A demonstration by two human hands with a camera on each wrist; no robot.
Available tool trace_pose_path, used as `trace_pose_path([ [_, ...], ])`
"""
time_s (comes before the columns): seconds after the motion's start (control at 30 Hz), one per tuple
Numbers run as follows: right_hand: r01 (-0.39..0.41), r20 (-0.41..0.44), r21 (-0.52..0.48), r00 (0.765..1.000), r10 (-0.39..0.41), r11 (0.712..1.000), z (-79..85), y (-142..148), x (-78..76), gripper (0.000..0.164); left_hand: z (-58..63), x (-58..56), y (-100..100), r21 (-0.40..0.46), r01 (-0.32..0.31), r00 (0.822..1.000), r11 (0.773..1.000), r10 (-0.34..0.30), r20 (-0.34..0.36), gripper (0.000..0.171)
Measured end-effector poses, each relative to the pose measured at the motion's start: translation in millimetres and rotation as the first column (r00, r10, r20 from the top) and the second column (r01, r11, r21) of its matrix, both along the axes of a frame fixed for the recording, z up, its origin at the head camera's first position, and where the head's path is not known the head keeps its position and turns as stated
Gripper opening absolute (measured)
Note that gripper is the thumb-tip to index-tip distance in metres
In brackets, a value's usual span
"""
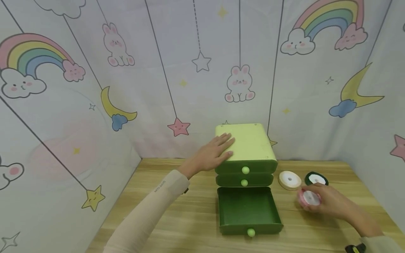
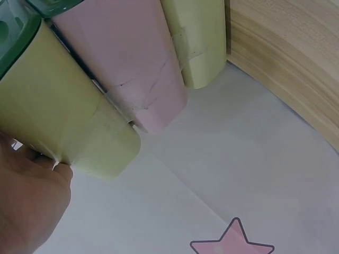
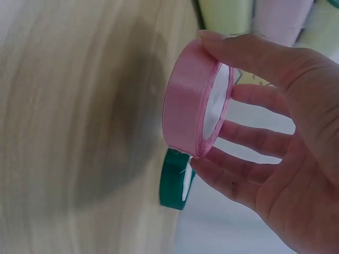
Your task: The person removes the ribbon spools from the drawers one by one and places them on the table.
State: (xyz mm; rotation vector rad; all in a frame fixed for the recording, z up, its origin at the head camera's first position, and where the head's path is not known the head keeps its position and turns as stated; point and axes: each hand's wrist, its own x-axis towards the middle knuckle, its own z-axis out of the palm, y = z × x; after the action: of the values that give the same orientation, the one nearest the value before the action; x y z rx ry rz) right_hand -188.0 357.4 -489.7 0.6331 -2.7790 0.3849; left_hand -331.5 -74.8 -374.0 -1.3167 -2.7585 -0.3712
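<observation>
A small drawer cabinet (image 1: 245, 142) with a pale yellow top and green drawer fronts stands against the back curtain. My left hand (image 1: 213, 153) lies on the left of its top with fingers stretched out. The bottom drawer (image 1: 248, 207) is pulled out, its green inside bare. To the right, my right hand (image 1: 330, 202) grips a roll of pink ribbon (image 3: 185, 103) between thumb and fingers, above the table. A dark green ribbon roll (image 1: 316, 178) lies just behind it, and a cream ribbon roll (image 1: 289, 180) sits beside the cabinet.
The wood-grain table (image 1: 164, 211) carries everything. A white curtain (image 1: 202, 95) printed with rainbows, stars and rabbits encloses the back and sides. Two closed drawers, each with a light green knob (image 1: 245, 170), sit above the pulled-out one.
</observation>
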Motion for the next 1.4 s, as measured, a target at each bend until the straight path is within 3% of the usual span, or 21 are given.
trace_pose_path([
  [0.23,0.053,0.156,0.032,0.986,-0.058,0.998,-11.8,8,-7.2,0.054,-1.8,-1.1,0,0.006,0.005,1.0,1.0,-0.005,0.002,0.067],
  [0.7,0.055,0.155,0.028,0.986,-0.058,0.998,-14.3,7,-11.0,0.051,-1.0,-1.5,-1,0.011,-0.009,1.0,1.0,0.009,0.0,0.066],
  [1.1,0.051,0.086,-0.006,0.995,-0.051,0.999,-14.4,-4,-2.0,0.041,-2.0,-1.2,0,0.015,-0.002,1.0,1.0,0.002,-0.007,0.066],
  [1.23,0.02,-0.006,0.009,1.0,-0.02,1.0,-7.2,-19,2.3,0.038,-2.0,-1.3,1,0.012,0.0,1.0,1.0,0.0,-0.007,0.066],
  [1.4,-0.053,-0.134,0.014,0.99,0.054,0.998,3.8,-43,10.8,0.046,-2.6,-1.3,2,0.004,-0.007,1.0,1.0,0.007,-0.007,0.066],
])
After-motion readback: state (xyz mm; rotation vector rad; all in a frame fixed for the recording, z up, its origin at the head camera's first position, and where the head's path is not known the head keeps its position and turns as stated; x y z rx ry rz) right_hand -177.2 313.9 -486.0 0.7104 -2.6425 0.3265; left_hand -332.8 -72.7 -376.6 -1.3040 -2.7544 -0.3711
